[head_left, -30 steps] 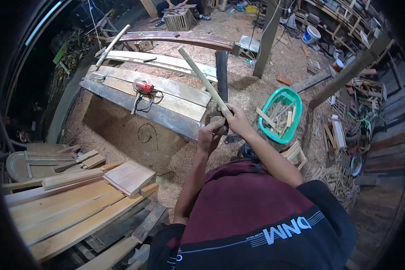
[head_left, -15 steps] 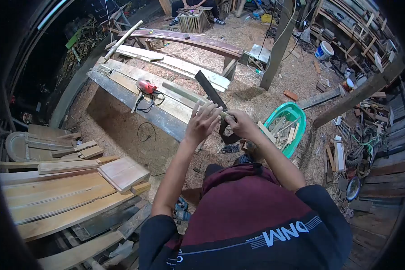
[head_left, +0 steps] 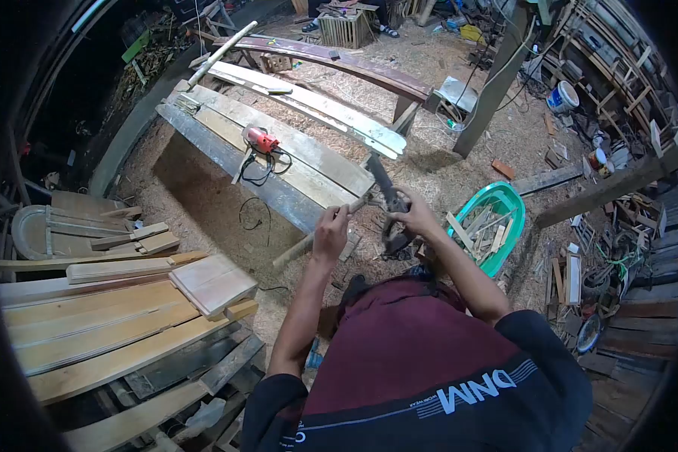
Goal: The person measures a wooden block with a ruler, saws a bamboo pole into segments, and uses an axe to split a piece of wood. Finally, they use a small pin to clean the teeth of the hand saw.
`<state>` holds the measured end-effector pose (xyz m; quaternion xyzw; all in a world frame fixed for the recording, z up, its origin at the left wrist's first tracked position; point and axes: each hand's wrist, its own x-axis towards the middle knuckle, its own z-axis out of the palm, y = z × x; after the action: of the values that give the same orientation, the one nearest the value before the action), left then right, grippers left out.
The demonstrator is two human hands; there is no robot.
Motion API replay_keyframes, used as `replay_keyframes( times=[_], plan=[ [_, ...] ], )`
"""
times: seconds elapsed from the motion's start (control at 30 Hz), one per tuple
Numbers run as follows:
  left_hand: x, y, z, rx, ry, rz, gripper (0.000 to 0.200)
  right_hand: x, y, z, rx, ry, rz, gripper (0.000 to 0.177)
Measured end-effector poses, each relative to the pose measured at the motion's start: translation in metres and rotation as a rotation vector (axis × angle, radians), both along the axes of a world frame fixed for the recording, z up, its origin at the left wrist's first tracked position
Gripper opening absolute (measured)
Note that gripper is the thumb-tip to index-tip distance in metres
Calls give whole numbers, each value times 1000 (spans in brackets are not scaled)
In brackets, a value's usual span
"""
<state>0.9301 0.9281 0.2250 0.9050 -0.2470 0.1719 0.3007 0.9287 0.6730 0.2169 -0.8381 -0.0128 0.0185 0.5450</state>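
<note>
Left hand (head_left: pixel 330 232), fingers spread half a second ago, is now closed around the wooden stick (head_left: pixel 294 250). The stick, previously directed to the upper left of the frame, now slants from centre toward lower left. Saw (head_left: pixel 382 178) has shifted; its blade tip sits lower and further right in the frame.

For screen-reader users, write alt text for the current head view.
The left hand grips a wooden stick while the right hand holds a dark handsaw. Ahead, a red power tool lies on planks; to the right, a green basin holds wood scraps.
</note>
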Motion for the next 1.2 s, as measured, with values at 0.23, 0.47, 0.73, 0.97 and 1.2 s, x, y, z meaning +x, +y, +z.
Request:
replay_keyframes(
  times=[0.23,0.47,0.73,0.97,1.2],
  plan=[
    [53,37,-8,-133,136,177,27,45,17,40,227,198,-352,48],
    [102,58,-100,-124,371,163,28,48,57,-62,25,10,-373,40],
    [158,23,-235,85,339,83,28,61,74,-124,381,275,-532,29],
    [224,-28,-334,126,203,44,28,40,60,-254,103,187,-550,34],
    [216,-40,-376,172,39,130,41,56,60,-327,58,134,-399,38]
  ],
)
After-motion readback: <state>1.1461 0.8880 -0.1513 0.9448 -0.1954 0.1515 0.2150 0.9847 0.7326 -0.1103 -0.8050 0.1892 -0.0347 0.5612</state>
